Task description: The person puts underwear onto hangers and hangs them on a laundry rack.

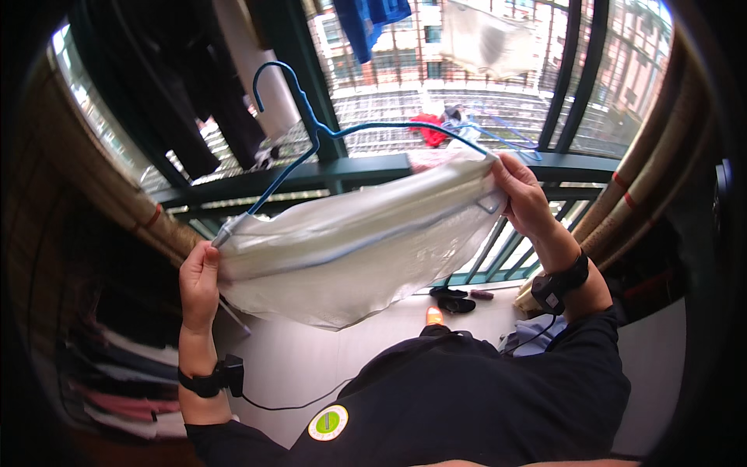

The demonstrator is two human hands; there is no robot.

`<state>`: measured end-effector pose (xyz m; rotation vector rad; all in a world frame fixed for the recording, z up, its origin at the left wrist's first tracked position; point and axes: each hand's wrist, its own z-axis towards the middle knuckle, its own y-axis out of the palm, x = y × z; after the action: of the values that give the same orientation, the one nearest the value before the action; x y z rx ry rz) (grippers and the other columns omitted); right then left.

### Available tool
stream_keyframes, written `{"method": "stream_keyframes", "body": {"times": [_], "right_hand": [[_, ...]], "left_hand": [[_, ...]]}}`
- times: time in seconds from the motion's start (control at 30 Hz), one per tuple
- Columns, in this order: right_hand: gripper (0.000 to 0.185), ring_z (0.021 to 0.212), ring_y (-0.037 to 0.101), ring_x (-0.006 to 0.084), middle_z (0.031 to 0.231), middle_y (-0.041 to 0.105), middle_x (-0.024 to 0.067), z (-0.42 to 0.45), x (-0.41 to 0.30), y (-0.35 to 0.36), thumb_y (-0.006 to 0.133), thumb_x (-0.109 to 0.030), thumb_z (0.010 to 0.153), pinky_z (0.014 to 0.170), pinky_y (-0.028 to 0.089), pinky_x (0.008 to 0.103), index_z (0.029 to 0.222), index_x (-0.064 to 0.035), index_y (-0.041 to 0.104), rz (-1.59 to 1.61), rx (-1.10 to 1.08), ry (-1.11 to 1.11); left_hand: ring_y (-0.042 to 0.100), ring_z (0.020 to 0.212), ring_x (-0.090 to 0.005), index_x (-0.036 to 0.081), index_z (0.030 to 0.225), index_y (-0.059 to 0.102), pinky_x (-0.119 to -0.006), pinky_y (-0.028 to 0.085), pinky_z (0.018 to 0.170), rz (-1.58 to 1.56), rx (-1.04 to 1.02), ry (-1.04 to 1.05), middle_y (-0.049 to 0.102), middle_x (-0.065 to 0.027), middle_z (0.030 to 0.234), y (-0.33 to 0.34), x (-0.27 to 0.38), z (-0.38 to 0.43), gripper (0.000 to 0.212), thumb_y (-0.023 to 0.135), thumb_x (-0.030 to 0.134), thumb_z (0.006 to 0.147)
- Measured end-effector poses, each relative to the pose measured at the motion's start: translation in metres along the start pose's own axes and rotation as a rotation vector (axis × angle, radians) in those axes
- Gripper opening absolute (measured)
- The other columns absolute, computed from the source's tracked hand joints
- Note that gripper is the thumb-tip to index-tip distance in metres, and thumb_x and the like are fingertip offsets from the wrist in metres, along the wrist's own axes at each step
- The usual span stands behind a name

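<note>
A thin white cloth garment (350,257) is stretched between my two hands, draped over a blue clothes hanger (303,111). The hanger's hook points up and to the left, and its lower bar shows faintly through the fabric. My left hand (199,280) pinches the garment at the hanger's left, lower end. At the right, higher end, my right hand (522,192) grips the cloth over the hanger's shoulder. Below my hands, the garment's bottom edge hangs loose.
Dark trousers (192,87) hang at upper left by green window frames (373,169). Beyond the opening are a barred cage, a blue garment (367,23) and a red cloth (429,128). Tied curtains (648,175) flank it. Black shoes (455,302) lie on the floor; folded clothes (128,403) sit left.
</note>
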<state>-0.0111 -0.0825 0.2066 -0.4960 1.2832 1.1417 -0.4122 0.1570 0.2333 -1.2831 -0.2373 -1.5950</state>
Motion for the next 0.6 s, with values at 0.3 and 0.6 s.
{"method": "stream_keyframes", "body": {"times": [0.3,0.6], "right_hand": [[0.026,0.072,0.056,0.0051,0.085,0.058,0.0028,-0.020,-0.055,-0.069,0.043,-0.024,0.096,0.064,0.048,0.0178,0.103,-0.0014,0.053,-0.049,0.209,-0.160],[0.023,0.068,0.058,0.0056,0.082,0.061,0.0024,0.021,-0.130,-0.134,0.045,-0.024,0.095,0.061,0.048,0.0178,0.099,-0.0039,0.056,-0.272,0.504,-0.442]], "left_hand": [[0.044,0.069,-0.0020,0.003,0.095,0.058,-0.016,0.036,0.064,-0.234,-0.139,0.083,0.051,0.0052,0.075,0.089,0.011,0.095,0.036,0.046,0.036,0.094],[0.042,0.117,-0.0199,-0.001,0.130,0.037,-0.030,0.032,0.099,-0.056,-0.066,0.400,0.045,-0.0131,0.124,0.156,0.044,0.233,0.059,0.051,0.040,0.090]]}}
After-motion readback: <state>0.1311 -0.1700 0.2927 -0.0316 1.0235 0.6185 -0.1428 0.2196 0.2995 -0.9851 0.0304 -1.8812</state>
